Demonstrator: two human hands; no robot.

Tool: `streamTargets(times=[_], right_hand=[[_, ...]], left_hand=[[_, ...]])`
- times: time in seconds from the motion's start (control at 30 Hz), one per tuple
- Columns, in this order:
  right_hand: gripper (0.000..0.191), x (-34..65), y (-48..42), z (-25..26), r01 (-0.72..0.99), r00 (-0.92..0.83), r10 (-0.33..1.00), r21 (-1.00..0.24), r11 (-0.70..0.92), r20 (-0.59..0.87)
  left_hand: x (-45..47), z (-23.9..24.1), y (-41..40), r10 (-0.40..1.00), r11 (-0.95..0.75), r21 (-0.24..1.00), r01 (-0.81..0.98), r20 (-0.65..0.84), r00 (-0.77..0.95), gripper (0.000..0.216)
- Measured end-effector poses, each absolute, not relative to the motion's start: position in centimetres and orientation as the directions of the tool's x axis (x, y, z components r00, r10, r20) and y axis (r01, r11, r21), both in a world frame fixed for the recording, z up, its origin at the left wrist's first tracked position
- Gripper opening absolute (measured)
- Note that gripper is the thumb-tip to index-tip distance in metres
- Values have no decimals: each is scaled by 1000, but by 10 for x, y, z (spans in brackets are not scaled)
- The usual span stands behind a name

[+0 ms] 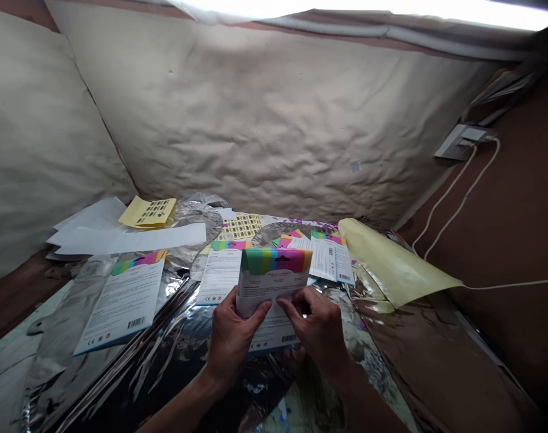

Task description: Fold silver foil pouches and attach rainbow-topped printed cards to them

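Note:
A flat card package [276, 270] is held up in front of me, its rainbow-striped top with a hang hole at the upper end. Printed text covers the white back, and a plain pale band seems to cross its middle. My left hand [233, 328] is closed on the package's left side, thumb on the face towards me. My right hand [316, 322] grips the right side, thumb and finger bent in near the centre. Just below lies another white package [274, 329] with a barcode, partly hidden by my hands. One similar package [222, 273] lies behind on the left.
More packages lie at left [125, 300] and back right [332, 258]. Yellow label sheets [150, 211] rest on white papers [94, 225]; another label sheet [242, 227] lies behind. A curled yellow sheet [391, 264] stands right. Shiny film [175, 349] covers the table. Cables hang from a socket [465, 141].

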State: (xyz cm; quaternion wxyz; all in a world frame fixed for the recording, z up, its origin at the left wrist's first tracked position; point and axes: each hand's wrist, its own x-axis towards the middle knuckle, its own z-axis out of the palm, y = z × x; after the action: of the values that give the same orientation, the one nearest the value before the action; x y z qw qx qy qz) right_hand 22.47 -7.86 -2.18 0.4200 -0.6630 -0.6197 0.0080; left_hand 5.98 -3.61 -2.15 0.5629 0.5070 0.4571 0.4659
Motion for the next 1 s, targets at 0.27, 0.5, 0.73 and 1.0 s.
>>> streamTargets(times=[0.27, 0.5, 0.73, 1.0], right_hand=[[54, 242, -72, -20, 208, 461, 882, -978, 5, 102], [53, 225, -79, -20, -236, 216, 976, -972, 12, -40], [37, 232, -82, -34, -6, 426, 889, -982, 189, 169], [36, 232, -79, -35, 153, 227, 927, -951, 268, 298]], left_hand=[[60, -22, -35, 968, 113, 968, -222, -57, 245, 46], [61, -24, -24, 882, 238, 929, -282, -86, 463, 54], [57, -30, -15, 902, 18, 961, -276, 104, 419, 66], [63, -26, -32, 887, 81, 952, -295, 66, 458, 72]])
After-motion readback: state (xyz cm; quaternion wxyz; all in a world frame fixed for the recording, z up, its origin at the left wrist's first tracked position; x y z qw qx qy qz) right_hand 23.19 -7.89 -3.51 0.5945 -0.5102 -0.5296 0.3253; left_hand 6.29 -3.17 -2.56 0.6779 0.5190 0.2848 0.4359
